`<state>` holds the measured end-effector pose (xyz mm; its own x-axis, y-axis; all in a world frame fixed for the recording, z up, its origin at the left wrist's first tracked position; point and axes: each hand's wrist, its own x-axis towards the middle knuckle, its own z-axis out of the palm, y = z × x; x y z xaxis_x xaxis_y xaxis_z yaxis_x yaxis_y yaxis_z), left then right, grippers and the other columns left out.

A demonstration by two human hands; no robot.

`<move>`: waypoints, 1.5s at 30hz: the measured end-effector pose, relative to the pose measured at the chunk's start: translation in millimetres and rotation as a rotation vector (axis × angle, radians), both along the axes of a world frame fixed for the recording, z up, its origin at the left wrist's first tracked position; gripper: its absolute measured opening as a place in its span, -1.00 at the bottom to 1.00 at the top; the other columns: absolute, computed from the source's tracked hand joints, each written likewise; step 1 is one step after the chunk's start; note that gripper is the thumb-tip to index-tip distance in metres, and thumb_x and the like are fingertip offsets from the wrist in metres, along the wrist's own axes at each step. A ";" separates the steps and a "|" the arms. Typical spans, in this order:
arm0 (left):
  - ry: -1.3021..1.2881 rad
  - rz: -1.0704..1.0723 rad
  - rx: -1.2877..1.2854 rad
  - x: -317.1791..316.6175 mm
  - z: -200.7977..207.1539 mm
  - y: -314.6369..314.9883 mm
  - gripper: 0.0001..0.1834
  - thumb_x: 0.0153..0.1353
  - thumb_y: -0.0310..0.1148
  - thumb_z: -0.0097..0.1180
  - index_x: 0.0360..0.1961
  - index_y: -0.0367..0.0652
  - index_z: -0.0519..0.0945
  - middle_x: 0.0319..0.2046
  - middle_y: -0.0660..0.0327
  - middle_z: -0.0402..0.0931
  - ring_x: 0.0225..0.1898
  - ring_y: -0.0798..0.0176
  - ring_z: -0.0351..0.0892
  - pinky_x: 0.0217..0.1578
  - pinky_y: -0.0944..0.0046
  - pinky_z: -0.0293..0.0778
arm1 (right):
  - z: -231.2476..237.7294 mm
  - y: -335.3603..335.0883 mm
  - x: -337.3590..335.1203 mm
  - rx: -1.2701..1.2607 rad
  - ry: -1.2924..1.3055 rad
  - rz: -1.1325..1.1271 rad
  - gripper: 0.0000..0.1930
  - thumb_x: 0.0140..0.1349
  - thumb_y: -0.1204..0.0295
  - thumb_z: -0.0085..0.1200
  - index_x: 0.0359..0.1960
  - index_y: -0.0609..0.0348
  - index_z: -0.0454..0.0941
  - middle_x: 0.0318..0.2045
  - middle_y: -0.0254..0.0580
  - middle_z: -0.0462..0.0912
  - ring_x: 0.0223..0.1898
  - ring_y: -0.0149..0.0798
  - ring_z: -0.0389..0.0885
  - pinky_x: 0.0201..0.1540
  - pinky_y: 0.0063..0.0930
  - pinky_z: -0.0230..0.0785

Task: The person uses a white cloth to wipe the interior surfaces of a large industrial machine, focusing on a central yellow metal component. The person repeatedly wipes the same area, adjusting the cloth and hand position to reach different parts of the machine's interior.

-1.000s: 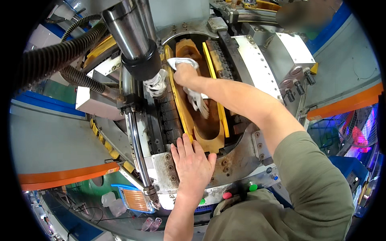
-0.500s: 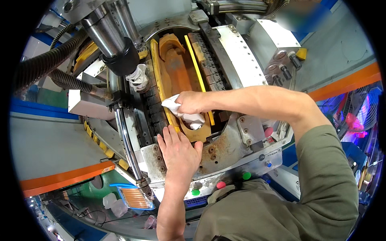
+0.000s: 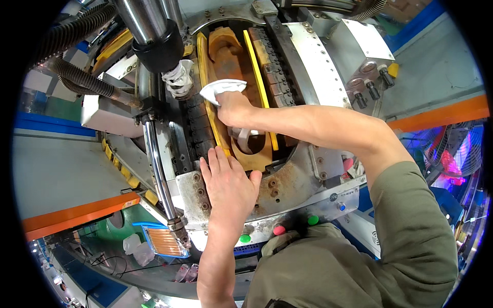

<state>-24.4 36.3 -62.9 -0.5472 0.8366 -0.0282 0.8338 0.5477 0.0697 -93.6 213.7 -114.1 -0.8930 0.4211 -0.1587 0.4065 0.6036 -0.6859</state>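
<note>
A rust-streaked steel machine bed (image 3: 287,185) fills the view, its curved orange mold cavity (image 3: 233,61) edged by yellow strips. The left hand (image 3: 228,187) lies flat, fingers spread, on the pitted plate. The right hand (image 3: 233,109) is clenched around a crumpled white rag (image 3: 222,88), pressed into the cavity, farther up the mold than half a second ago.

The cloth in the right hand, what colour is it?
White. The cloth is gripped by the right hand against the orange-brown mould; the head view shows it clearly.
</note>
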 end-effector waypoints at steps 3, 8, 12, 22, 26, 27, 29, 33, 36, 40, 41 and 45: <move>0.003 0.061 0.024 -6.4 -7.7 -25.2 -0.37 0.12 -0.04 0.04 -0.06 -0.50 0.51 0.13 -0.30 0.30 0.25 -0.23 0.18 0.29 -0.18 -0.01 | 6.0 -26.8 3.9 -0.072 -0.130 0.093 -0.68 0.04 0.47 -0.04 -0.17 0.31 0.59 -0.19 0.25 0.61 -0.09 0.12 0.60 -0.03 -0.20 0.44; -0.040 0.094 -0.020 -7.1 15.3 -9.6 -0.40 0.11 -0.06 0.03 -0.03 -0.44 0.51 0.08 -0.27 0.34 0.21 -0.26 0.21 0.27 -0.17 0.02 | 8.7 7.8 27.0 -0.636 -0.120 0.182 -0.69 0.13 0.46 -0.02 -0.08 0.28 0.53 -0.27 -0.07 0.63 -0.23 -0.23 0.63 -0.22 -0.33 0.49; -0.181 0.038 -0.184 9.2 20.7 -18.3 -0.23 0.26 0.09 -0.18 0.15 -0.49 0.38 0.24 -0.25 0.21 0.33 -0.23 0.06 0.33 -0.18 -0.14 | 5.7 46.4 33.3 -0.557 0.146 -0.105 -0.81 0.16 0.45 -0.02 -0.24 0.27 0.52 -0.42 -0.24 0.59 -0.42 -0.32 0.56 -0.33 -0.44 0.41; -0.137 0.107 -0.182 6.7 9.5 -0.6 -0.33 0.26 0.04 -0.20 0.15 -0.33 0.45 0.28 -0.22 0.16 0.36 -0.28 -0.04 0.34 -0.21 -0.27 | -51.4 14.3 4.9 0.158 0.098 -0.133 -0.68 0.18 0.44 -0.06 -0.07 0.39 0.48 -0.16 0.10 0.62 -0.09 0.09 0.57 -0.04 -0.18 0.35; -0.151 0.078 -0.184 5.0 10.4 -4.6 -0.34 0.26 0.03 -0.19 0.12 -0.34 0.48 0.26 -0.25 0.18 0.36 -0.28 -0.03 0.34 -0.21 -0.28 | -9.4 4.2 35.2 -0.508 -0.044 -0.041 -0.77 0.10 0.54 -0.04 -0.20 0.35 0.51 -0.40 -0.21 0.57 -0.37 -0.27 0.54 -0.26 -0.38 0.35; -0.166 0.085 -0.190 5.2 12.1 -8.0 -0.35 0.26 0.02 -0.19 0.12 -0.34 0.48 0.26 -0.25 0.18 0.36 -0.28 -0.04 0.34 -0.20 -0.28 | -4.9 1.6 40.9 -0.642 -0.050 -0.029 -0.78 0.08 0.55 -0.01 -0.21 0.32 0.52 -0.40 -0.22 0.57 -0.37 -0.29 0.55 -0.27 -0.41 0.35; -0.176 0.097 -0.153 8.8 7.7 -11.7 -0.35 0.22 0.01 -0.16 0.06 -0.37 0.52 0.24 -0.26 0.21 0.35 -0.27 -0.01 0.34 -0.18 -0.25 | 4.6 2.0 51.3 -0.861 0.018 -0.060 -0.77 0.09 0.54 0.02 -0.19 0.34 0.51 -0.35 -0.16 0.61 -0.37 -0.23 0.58 -0.22 -0.39 0.40; -0.093 0.027 -0.050 9.1 -3.6 -9.3 -0.49 0.16 -0.13 -0.05 -0.06 -0.33 0.61 0.18 -0.35 0.25 0.27 -0.37 0.13 0.29 -0.29 -0.11 | 57.5 28.6 49.8 -0.817 0.156 -0.114 -0.68 0.10 0.53 0.01 -0.08 0.41 0.48 -0.21 0.00 0.62 -0.22 -0.11 0.65 -0.09 -0.29 0.51; 0.011 0.045 0.012 9.3 1.8 -6.9 -0.59 0.08 -0.17 0.05 -0.24 -0.31 0.68 0.07 -0.37 0.36 0.18 -0.39 0.27 0.22 -0.36 0.00 | 87.9 79.4 33.3 -0.504 0.374 -0.201 -0.73 0.15 0.47 0.00 -0.13 0.35 0.51 -0.24 -0.05 0.63 -0.29 -0.19 0.64 -0.13 -0.33 0.50; -0.071 -0.069 0.141 -3.6 6.4 -29.6 -0.53 0.07 -0.05 0.10 -0.26 -0.30 0.65 -0.06 -0.05 0.50 0.14 -0.08 0.31 0.23 -0.19 0.00 | 156.1 74.7 8.9 0.599 0.286 0.101 -0.77 0.24 0.37 0.02 -0.30 0.35 0.55 -0.56 -0.01 0.58 -0.51 -0.22 0.49 -0.37 -0.27 0.34; -0.022 -0.071 0.270 -3.5 4.2 -33.8 -0.52 0.06 -0.08 0.11 -0.21 -0.32 0.62 -0.06 0.00 0.51 0.15 0.00 0.32 0.25 -0.17 0.02 | 156.2 72.5 9.6 0.557 0.411 0.261 -0.78 0.21 0.37 0.01 -0.26 0.29 0.55 -0.47 0.12 0.63 -0.48 -0.04 0.62 -0.42 -0.24 0.41; -0.120 -0.199 0.281 8.8 -10.1 -22.6 -0.62 0.04 -0.15 0.14 -0.28 -0.30 0.59 -0.20 0.08 0.51 0.06 0.07 0.39 0.26 -0.17 0.05 | 75.9 67.3 25.9 0.907 0.073 0.613 -0.58 0.07 0.53 -0.13 0.02 0.06 0.50 -0.36 0.03 0.67 -0.31 0.02 0.66 -0.22 -0.16 0.52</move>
